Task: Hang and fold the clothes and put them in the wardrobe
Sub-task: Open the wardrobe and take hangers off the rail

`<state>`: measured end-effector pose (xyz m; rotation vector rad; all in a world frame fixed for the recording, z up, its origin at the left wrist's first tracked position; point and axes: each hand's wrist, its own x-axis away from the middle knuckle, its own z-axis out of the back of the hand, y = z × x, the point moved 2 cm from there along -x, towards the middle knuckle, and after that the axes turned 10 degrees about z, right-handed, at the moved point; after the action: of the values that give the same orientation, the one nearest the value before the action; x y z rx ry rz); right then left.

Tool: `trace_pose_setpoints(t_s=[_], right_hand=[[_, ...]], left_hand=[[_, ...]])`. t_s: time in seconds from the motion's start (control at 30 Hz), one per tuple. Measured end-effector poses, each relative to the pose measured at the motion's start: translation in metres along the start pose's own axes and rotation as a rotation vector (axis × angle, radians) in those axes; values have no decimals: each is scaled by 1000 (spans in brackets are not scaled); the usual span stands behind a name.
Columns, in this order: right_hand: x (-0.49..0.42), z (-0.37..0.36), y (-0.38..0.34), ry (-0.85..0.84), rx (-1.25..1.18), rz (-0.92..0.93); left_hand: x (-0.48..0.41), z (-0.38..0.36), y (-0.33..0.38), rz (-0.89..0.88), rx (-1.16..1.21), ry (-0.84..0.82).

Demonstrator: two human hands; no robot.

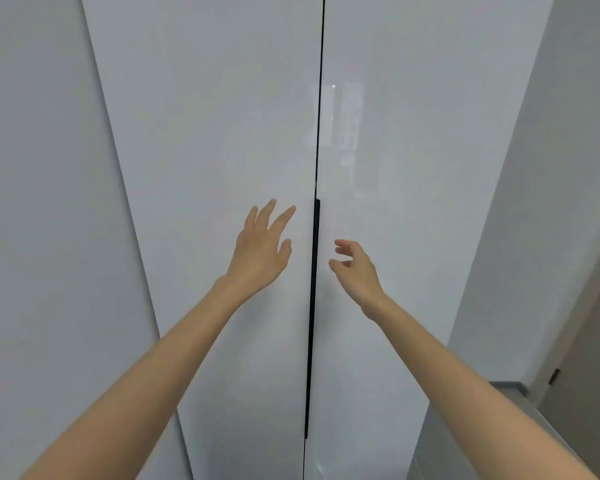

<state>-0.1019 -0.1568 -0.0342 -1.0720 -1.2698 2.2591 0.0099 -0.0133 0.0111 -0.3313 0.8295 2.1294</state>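
Note:
A tall white glossy wardrobe fills the view, its two doors closed. The left door [222,150] and the right door [413,168] meet at a thin dark seam. A long black handle strip [313,306] runs down that seam. My left hand [262,247] is raised just left of the handle, fingers spread, holding nothing. My right hand [355,268] hovers just right of the handle, fingers curled but apart, with nothing in it. Neither hand clearly touches the handle. No clothes are in view.
A pale grey panel [42,237] stands to the left of the wardrobe. On the right is a white wall [551,168], and at the lower right a brownish door [582,341] with a grey ledge [510,388] below it.

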Motion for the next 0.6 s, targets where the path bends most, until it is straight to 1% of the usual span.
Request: trace_pose_setpoints(t_s=[0.03, 0.1, 0.17, 0.33, 0.5, 0.6], right_hand=[[-6, -3, 2, 5, 26, 3], [-19, -10, 14, -4, 102, 7], [-31, -18, 27, -34, 162, 19], [-59, -36, 55, -85, 229, 56], [-76, -49, 70, -78, 173, 131], [-81, -53, 78, -63, 163, 118]], left_hand=[[-8, -7, -5, -44, -135, 30], [-23, -22, -15, -80, -331, 50], [-35, -38, -25, -94, -429, 33], [-56, -70, -44, -119, -518, 27], [-73, -90, -58, -177, -632, 44], [-78, -98, -62, -178, -643, 60]])
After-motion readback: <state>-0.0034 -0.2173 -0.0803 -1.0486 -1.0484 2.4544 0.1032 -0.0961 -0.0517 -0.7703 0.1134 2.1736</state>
